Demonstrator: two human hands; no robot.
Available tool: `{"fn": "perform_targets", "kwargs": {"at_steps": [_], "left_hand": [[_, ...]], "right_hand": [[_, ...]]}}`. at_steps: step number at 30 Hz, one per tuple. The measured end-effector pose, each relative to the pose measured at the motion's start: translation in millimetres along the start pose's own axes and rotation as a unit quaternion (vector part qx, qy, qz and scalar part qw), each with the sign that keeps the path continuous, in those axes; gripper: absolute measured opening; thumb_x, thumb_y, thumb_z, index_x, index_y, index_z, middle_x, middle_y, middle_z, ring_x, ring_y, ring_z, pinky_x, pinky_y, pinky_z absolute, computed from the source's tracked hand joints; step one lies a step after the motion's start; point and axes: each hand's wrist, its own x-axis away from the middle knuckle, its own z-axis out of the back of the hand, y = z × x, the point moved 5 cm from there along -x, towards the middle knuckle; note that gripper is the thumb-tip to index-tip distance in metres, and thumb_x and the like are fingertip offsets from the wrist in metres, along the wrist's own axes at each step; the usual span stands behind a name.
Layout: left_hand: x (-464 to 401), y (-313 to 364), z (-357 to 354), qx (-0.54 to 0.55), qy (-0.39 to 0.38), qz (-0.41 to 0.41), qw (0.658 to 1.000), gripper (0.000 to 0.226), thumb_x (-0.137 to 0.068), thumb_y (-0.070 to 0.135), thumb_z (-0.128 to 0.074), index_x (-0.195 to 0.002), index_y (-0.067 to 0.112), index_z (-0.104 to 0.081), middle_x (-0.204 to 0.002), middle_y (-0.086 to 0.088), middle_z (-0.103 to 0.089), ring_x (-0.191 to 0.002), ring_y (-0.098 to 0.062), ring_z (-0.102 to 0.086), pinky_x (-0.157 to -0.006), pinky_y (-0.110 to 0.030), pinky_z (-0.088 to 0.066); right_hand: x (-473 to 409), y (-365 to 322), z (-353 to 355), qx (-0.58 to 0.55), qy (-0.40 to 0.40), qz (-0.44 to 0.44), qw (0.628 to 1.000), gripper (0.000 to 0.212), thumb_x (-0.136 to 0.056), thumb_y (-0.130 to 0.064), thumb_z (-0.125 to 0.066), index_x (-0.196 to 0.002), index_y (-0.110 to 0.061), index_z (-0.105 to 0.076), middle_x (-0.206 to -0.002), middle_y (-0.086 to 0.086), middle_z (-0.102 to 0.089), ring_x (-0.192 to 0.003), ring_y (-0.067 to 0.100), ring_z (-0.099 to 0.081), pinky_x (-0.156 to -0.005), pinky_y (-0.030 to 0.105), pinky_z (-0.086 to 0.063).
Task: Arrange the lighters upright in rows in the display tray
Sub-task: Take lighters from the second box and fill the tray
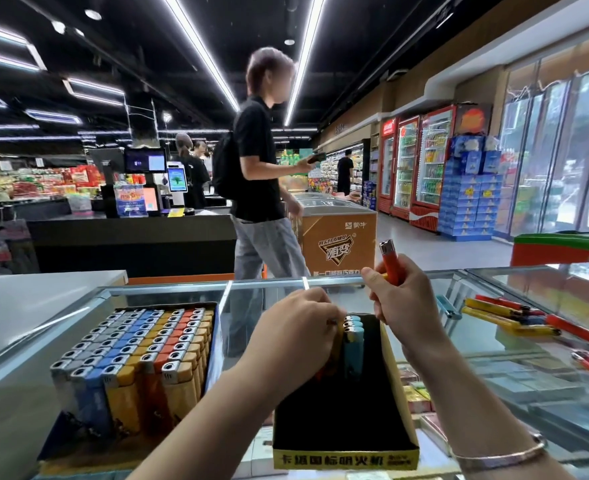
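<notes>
Black tray (341, 420) sits nearest me on the glass table (528, 386), mostly unfilled, blue lighters (352, 336) upright at its far end. My left hand (296, 327) pinches a lighter into that row, partly hidden. My right hand (403, 303) grips an orange lighter (390, 259) above. Next: lower it beside the blue ones, inside the tray's right wall. Loose lighters (507, 317) lie right; full tray (140, 355) left.

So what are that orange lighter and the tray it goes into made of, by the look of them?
The orange lighter in the right hand looks like glossy plastic with a shiny metal cap. The display tray seems printed cardboard: thin, flat folded walls, yellow outside, matt black inside.
</notes>
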Motion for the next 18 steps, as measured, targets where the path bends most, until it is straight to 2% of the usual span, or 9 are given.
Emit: {"fn": "perform_targets", "kwargs": {"at_steps": [3,9,14,18], "left_hand": [[0.6,-1.3,-0.9,-0.01,0.011,-0.003,1.0,0.022,-0.088,0.023,-0.058,-0.104,0.032,-0.07,-0.099,0.015,-0.065,-0.089,-0.003,-0.056,-0.07,-0.012,-0.037],[0.8,-3.2,0.7,0.027,0.026,0.023,0.999,0.021,-0.084,0.019,-0.061,-0.096,0.031,-0.073,-0.094,0.017,-0.069,-0.086,-0.002,-0.058,-0.069,-0.015,-0.044],[0.3,-1.0,-2.7,0.011,0.012,0.005,1.0,0.021,-0.086,0.02,-0.059,-0.1,0.029,-0.072,-0.098,0.015,-0.068,-0.087,-0.002,-0.056,-0.067,-0.007,-0.036],[1.7,2.1,-7.8,-0.02,0.012,-0.009,1.0,0.021,-0.087,0.019,-0.056,-0.1,0.027,-0.071,-0.099,0.013,-0.067,-0.094,-0.006,-0.052,-0.071,-0.02,-0.047]], "right_hand": [[0.1,1.5,0.5,-0.003,-0.002,-0.004,1.0,0.023,-0.088,-0.021,-0.062,-0.077,-0.006,-0.048,-0.07,0.019,-0.05,-0.061,0.028,-0.047,-0.064,0.045,-0.047],[0.5,1.5,1.3,-0.008,-0.003,-0.012,1.0,0.024,-0.088,-0.021,-0.062,-0.077,-0.006,-0.047,-0.07,0.015,-0.048,-0.062,0.028,-0.046,-0.066,0.05,-0.048],[-0.1,1.9,1.4,-0.002,0.0,-0.007,1.0,0.024,-0.087,-0.021,-0.062,-0.076,-0.007,-0.047,-0.069,0.015,-0.047,-0.064,0.029,-0.046,-0.067,0.051,-0.047],[0.1,1.3,1.0,0.005,0.003,-0.001,1.0,0.023,-0.087,-0.022,-0.062,-0.076,-0.007,-0.048,-0.069,0.018,-0.05,-0.062,0.03,-0.047,-0.067,0.052,-0.047]]}}
